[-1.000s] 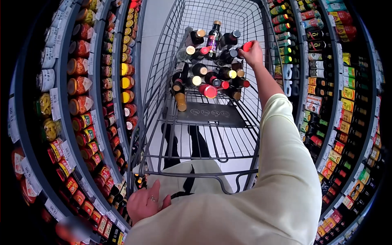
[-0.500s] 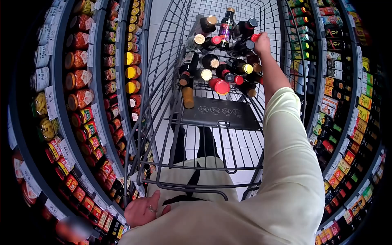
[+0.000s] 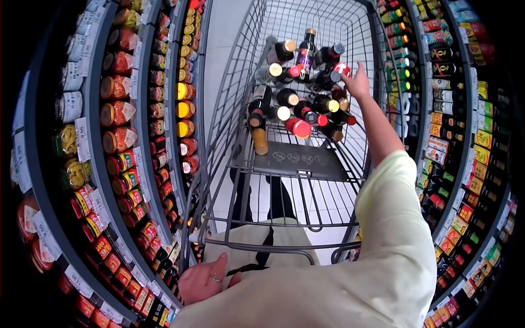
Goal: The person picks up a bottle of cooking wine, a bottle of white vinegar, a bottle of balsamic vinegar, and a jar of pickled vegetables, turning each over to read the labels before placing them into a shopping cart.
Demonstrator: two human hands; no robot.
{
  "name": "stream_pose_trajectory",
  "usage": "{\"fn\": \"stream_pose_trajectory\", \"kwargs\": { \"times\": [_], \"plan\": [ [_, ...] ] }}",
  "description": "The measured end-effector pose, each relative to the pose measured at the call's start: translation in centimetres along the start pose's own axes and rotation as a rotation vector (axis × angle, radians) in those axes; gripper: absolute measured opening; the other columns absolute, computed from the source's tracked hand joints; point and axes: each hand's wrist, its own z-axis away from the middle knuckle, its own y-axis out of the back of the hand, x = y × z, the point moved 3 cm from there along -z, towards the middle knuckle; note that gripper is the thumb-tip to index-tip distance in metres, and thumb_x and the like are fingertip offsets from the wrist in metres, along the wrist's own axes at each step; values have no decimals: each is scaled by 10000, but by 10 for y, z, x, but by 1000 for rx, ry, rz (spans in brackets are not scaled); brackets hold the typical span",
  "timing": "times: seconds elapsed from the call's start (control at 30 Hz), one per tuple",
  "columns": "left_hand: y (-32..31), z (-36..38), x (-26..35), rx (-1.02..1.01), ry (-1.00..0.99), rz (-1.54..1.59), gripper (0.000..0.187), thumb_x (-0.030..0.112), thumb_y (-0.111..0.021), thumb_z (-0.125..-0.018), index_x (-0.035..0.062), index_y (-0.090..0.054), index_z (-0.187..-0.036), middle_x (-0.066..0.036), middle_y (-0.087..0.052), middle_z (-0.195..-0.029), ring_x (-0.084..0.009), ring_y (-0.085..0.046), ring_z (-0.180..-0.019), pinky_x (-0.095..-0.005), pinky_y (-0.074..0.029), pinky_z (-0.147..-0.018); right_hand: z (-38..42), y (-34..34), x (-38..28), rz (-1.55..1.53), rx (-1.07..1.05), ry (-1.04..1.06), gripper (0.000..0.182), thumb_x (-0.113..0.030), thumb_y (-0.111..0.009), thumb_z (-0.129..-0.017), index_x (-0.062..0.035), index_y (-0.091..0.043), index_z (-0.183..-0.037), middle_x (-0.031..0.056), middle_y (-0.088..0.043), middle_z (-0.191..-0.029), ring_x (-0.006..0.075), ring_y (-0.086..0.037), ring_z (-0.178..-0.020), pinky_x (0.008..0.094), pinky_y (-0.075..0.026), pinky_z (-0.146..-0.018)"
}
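My right hand (image 3: 356,82) is over the far right part of the shopping cart (image 3: 227,240), its fingers apart and holding nothing. Just left of its thumb stands a jar or bottle with a red lid (image 3: 342,69). Around it are several dark sauce bottles, among them a purple-labelled bottle (image 3: 304,57), a yellow-capped bottle (image 3: 332,105) and a large red-lidded container (image 3: 299,128). A bottle with a tan cap (image 3: 260,142) leans at the near left of the group. My left hand (image 3: 202,280), wearing a ring, is near my waist below the cart handle; its thumb is spread and nothing shows in it.
Shelves of red sauce jars (image 3: 117,112) and yellow-lidded jars (image 3: 185,109) line the left side. On the right are shelves with bottles and packets (image 3: 481,136). A dark plastic seat panel (image 3: 301,158) lies in the cart's near part.
My right hand has let go of the red-lidded item and drawn slightly back to the right, its fingers spreading. The view has shifted; my left hand stays near my waist.
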Motion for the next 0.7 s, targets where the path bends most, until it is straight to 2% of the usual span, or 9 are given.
{"fn": "stream_pose_trajectory", "kwargs": {
  "times": [0.13,0.2,0.27,0.33,0.47,0.53,0.57,0.67,0.7],
  "plan": [
    [1,1,3,33,-7,3,443,263,-760,-741,23,-645,-1094,-59,-608,-739,-215,-603,-625,-320,-493,-579,60,98,-13,-160,-122,50,815,-326,-762,-757,-34,-365,-1405,256,-568,-1233,374,-559,-1151,398,-453,-952],
    [1,0,1,73,-27,22,502,286,-755,-737,25,-635,-1149,-88,-580,-702,-255,-573,-584,-362,-458,-537,122,196,-62,-325,-215,72,667,-295,-725,-791,-50,-453,-1349,232,-572,-1231,370,-553,-1151,385,-448,-957],
    [3,0,2,76,-58,5,492,279,-745,-751,19,-627,-1152,-86,-597,-748,-250,-589,-628,-352,-478,-589,184,274,-76,11,-137,327,497,-215,-677,-820,-29,-533,-1258,200,-586,-1204,370,-541,-1156,381,-440,-965],
    [1,-2,3,83,-84,-3,482,273,-735,-766,13,-620,-1155,-84,-613,-795,-246,-606,-671,-343,-497,-641,250,322,-67,94,-120,384,442,-245,-636,-822,-28,-566,-1200,194,-588,-1171,383,-523,-1171,412,-427,-982],
    [2,-3,1,108,-58,-6,463,260,-722,-776,39,-610,-1167,-88,-596,-751,-267,-609,-735,-382,-486,-785,360,353,-72,273,-366,312,545,-395,-627,-717,-47,-609,-1137,190,-572,-1199,413,-481,-1209,477,-425,-994],
    [4,-4,-3,166,-100,-19,431,274,-695,-803,29,-623,-1150,-76,-607,-765,-240,-615,-736,-421,-447,-934,393,357,-73,236,-400,196,540,-320,-623,-647,-61,-624,-1121,189,-558,-1226,421,-447,-1242,486,-429,-994],
    [7,-4,-5,141,-79,-17,395,321,-663,-826,32,-653,-1096,-87,-622,-707,-248,-629,-712,-478,-346,-1048,408,355,-66,195,-396,103,550,-245,-581,-597,-67,-627,-1115,190,-545,-1245,424,-422,-1266,488,-426,-1001],
    [14,-3,-9,-101,-34,-120,389,384,-627,-840,39,-697,-1006,-114,-628,-638,-270,-638,-670,-492,-305,-1075,435,345,-54,174,-338,117,522,-158,-545,-558,-58,-630,-1063,182,-548,-1244,412,-417,-1279,462,-404,-1019],
    [15,-1,-13,-136,-4,-123,393,422,-604,-844,52,-729,-885,-152,-614,-590,-286,-636,-637,-495,-306,-1079,439,340,-61,233,-387,104,513,-124,-540,-543,-66,-638,-1043,173,-546,-1266,407,-397,-1297,421,-368,-1035]
  ]
}}
